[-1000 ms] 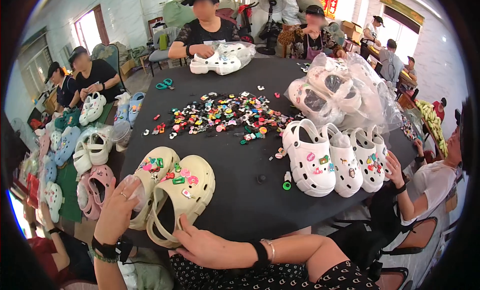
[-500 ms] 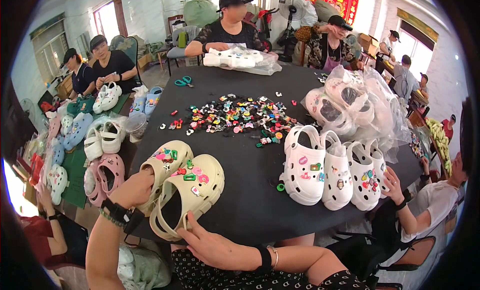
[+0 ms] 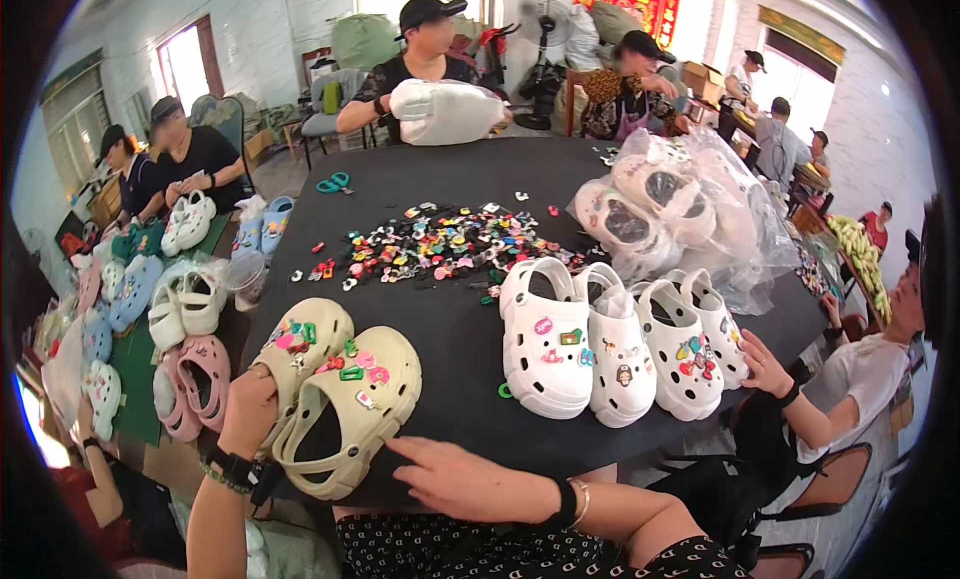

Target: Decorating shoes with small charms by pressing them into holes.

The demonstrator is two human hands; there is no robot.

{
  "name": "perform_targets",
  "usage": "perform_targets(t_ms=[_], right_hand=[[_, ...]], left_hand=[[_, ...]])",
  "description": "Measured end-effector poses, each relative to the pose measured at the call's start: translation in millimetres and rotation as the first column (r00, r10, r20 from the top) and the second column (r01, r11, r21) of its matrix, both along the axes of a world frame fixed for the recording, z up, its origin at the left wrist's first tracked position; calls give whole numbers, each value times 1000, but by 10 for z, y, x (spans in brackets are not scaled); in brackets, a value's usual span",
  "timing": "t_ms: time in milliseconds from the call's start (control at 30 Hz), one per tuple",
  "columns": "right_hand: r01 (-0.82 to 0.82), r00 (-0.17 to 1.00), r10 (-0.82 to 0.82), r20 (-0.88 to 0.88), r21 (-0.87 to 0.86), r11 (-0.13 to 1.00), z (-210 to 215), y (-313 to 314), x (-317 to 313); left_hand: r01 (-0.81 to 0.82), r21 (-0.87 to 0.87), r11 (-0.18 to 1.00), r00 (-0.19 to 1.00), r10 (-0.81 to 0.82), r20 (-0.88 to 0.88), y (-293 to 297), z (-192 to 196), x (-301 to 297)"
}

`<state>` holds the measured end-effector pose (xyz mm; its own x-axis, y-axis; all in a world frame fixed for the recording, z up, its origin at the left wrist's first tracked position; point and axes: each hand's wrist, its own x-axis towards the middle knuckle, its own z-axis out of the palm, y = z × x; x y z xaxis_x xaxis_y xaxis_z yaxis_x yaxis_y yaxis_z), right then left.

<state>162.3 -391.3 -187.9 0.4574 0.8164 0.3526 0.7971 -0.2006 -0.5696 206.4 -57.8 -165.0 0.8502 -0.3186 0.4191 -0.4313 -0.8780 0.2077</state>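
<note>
A pair of beige clogs stands near the front left of the black table, both decorated with small colourful charms. My left hand (image 3: 248, 407) grips the side of the left beige clog (image 3: 312, 331), its fingertips hidden in the opening. The right beige clog (image 3: 398, 379) sits beside it, toes pointing away from me, its heel strap toward me. My right hand (image 3: 465, 484) hovers just off that clog's heel, fingers stretched out and holding nothing.
Several white clogs (image 3: 546, 389) with charms stand at the right; another person's hand (image 3: 767, 367) touches the outermost. Behind lie loose charms (image 3: 455, 241), teal scissors (image 3: 333, 183) and bagged clogs (image 3: 640, 234). A person opposite holds a white wrapped bundle (image 3: 447, 114).
My right hand has let go of the right clog's heel and moved away to the right. My view has shifted right. The person opposite has raised and turned the white bundle.
</note>
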Motion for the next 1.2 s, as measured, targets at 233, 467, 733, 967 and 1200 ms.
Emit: perform_targets(t_ms=[233,467,733,967,1200], right_hand=[[417,895,-428,127,107,903,234,-740,262],[688,682,-529,506,-196,699,232,-964,225],[731,636,-569,521,-174,659,225,-1028,272],[762,602,-638,480,-105,639,311,-1166,288],[760,603,-622,499,-126,637,222,-1119,314]], left_hand=[[-100,-231,968,939,15,-343,44,269,26],[-310,-41,950,862,299,410,-489,718,-379],[-374,-723,580,857,-80,-508,-1090,503,-794],[-542,-823,171,767,-299,-568,-966,247,-657],[-615,-760,-213,713,-563,-419,-916,125,-353]])
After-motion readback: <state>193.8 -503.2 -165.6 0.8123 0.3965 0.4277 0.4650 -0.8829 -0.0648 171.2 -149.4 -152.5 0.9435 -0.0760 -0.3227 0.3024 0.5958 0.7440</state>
